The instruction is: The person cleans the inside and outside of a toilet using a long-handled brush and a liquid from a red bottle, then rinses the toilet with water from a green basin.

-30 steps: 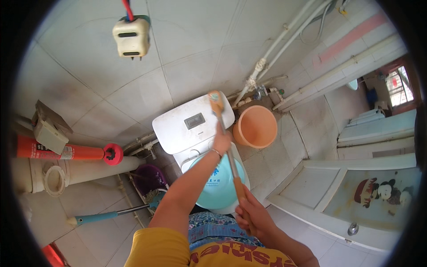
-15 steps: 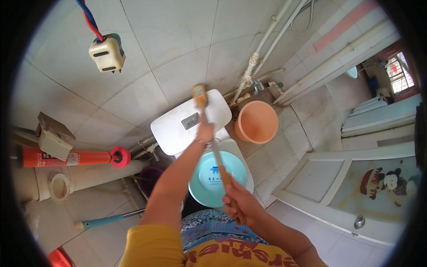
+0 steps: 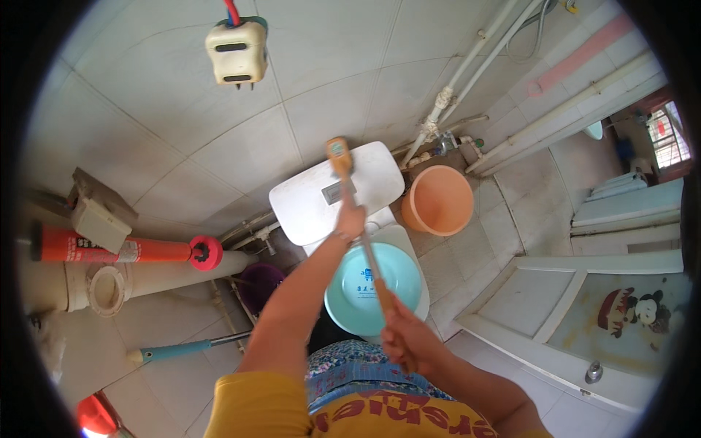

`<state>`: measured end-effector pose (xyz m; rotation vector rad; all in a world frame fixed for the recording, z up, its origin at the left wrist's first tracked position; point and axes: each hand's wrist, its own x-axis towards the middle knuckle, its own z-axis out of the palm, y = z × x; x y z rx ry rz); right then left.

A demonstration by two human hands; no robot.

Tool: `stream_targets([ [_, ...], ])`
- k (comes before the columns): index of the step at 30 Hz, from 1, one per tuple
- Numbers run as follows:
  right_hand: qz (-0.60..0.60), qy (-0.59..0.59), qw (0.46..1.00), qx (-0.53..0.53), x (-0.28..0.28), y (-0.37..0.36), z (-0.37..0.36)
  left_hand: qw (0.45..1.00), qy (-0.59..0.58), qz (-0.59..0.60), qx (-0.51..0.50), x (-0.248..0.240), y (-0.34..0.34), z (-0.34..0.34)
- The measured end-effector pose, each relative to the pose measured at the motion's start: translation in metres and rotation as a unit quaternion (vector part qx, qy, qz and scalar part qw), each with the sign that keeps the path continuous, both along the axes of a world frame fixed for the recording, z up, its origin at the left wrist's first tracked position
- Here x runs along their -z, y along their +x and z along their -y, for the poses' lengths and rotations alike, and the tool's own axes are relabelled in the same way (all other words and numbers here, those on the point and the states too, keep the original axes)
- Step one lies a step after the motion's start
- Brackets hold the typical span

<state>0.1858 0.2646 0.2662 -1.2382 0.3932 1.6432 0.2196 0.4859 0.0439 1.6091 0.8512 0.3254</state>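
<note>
A long pole (image 3: 369, 257) with a tan-orange head and a tan grip slants across the middle of the view. My left hand (image 3: 352, 221) is closed round its shaft, above the toilet tank's near part. Lower down, my right hand (image 3: 415, 339) is wrapped round the grip, in front of my body. The pole's head (image 3: 338, 155) appears over the far edge of the white toilet tank lid (image 3: 303, 209); whether it touches the lid, I cannot tell. Under the pole, a light blue basin (image 3: 343, 303) sits on the toilet.
Right of the tank stands an orange bucket (image 3: 438, 201), near wall pipes (image 3: 442, 109). A white door (image 3: 540, 292) is at the right. To the left are a red tube (image 3: 139, 250), a purple bucket (image 3: 261, 287) and a blue-handled rod (image 3: 175, 350). A white plug (image 3: 237, 52) hangs above.
The whole view has shifted, so the surroundings appear farther right. Both hands keep their hold on the pole, and its head is still over the tank's far edge.
</note>
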Motion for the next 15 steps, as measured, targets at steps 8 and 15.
stream_targets([
  [8,-0.067,0.014,0.991,-0.114,0.007,-0.01,0.005,0.97,-0.126,-0.053,-0.2,0.006,-0.094,-0.004],
  [15,-0.009,0.015,0.998,0.062,-0.002,0.005,0.008,1.0,-0.018,-0.014,-0.007,-0.024,0.032,0.017],
])
